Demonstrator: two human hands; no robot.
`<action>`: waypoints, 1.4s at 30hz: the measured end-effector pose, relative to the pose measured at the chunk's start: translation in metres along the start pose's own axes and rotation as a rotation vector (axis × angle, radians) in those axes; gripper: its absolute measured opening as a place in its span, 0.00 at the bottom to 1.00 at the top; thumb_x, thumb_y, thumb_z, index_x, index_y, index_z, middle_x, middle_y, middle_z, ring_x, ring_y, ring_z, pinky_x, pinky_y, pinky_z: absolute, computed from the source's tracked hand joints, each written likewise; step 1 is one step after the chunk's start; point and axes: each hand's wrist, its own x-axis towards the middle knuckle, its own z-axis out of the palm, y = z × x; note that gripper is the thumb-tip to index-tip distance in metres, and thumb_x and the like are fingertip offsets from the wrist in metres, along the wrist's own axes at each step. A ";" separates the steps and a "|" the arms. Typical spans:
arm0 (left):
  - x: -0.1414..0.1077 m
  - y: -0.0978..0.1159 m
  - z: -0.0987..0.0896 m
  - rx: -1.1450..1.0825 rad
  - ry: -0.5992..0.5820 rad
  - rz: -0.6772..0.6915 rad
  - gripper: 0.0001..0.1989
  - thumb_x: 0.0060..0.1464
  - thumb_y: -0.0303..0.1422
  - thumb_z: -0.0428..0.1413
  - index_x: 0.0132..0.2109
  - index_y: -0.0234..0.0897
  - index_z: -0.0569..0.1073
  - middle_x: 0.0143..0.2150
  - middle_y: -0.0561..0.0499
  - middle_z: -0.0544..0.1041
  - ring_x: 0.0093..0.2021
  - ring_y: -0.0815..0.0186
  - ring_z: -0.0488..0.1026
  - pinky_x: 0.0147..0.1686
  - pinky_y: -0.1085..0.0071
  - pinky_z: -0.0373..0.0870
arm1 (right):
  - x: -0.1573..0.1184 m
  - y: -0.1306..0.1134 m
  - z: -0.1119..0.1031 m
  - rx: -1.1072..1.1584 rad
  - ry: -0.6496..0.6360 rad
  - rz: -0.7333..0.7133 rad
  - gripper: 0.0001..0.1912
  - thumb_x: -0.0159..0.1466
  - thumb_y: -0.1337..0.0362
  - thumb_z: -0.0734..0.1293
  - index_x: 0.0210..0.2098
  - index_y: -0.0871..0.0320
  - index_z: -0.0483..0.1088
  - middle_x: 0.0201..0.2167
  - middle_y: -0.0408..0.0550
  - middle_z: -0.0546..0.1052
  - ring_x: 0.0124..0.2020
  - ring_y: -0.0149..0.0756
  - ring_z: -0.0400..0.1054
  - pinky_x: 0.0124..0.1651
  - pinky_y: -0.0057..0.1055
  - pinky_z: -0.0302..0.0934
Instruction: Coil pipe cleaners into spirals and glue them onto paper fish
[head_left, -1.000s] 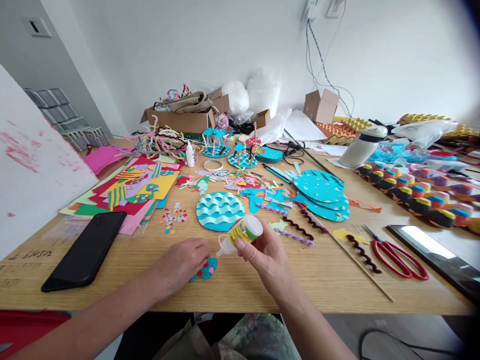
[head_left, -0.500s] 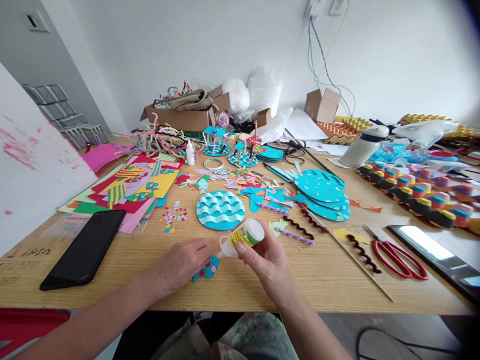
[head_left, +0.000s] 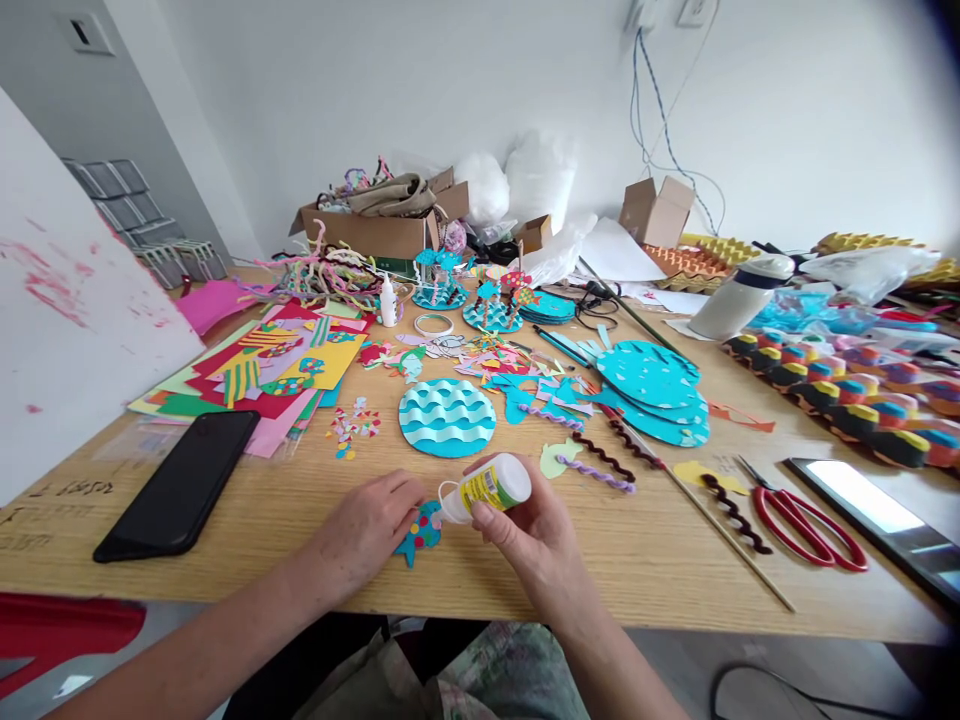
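Observation:
My right hand is wrapped round a white glue bottle with a yellow-green label, tilted so its nozzle points down to the left. The nozzle tip meets the right end of a blue paper fish with coloured dots. At the fish's left edge, my left hand has its fingers closed on the paper; the fingertips are partly hidden. Just beyond both hands lies a round blue disc with pale wavy strips. Small paper bits are scattered left of the disc.
A black phone and coloured paper sheets lie left. Rightward are blue discs, twisted pipe cleaners, a wooden stick, red-handled scissors and a tablet. Finished fish stands, tape and another glue bottle stand behind.
The dotted fish has turned slightly and shows more of its tail below my left fingers. The glue bottle stays tilted in my right hand. The whole view has shifted slightly.

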 end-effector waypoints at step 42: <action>-0.032 0.013 0.011 0.143 0.133 0.083 0.09 0.58 0.24 0.46 0.36 0.36 0.71 0.34 0.49 0.72 0.36 0.63 0.69 0.35 0.66 0.69 | -0.012 0.007 0.006 -0.242 -0.121 -0.134 0.16 0.58 0.62 0.66 0.45 0.52 0.62 0.39 0.44 0.73 0.37 0.35 0.68 0.39 0.29 0.61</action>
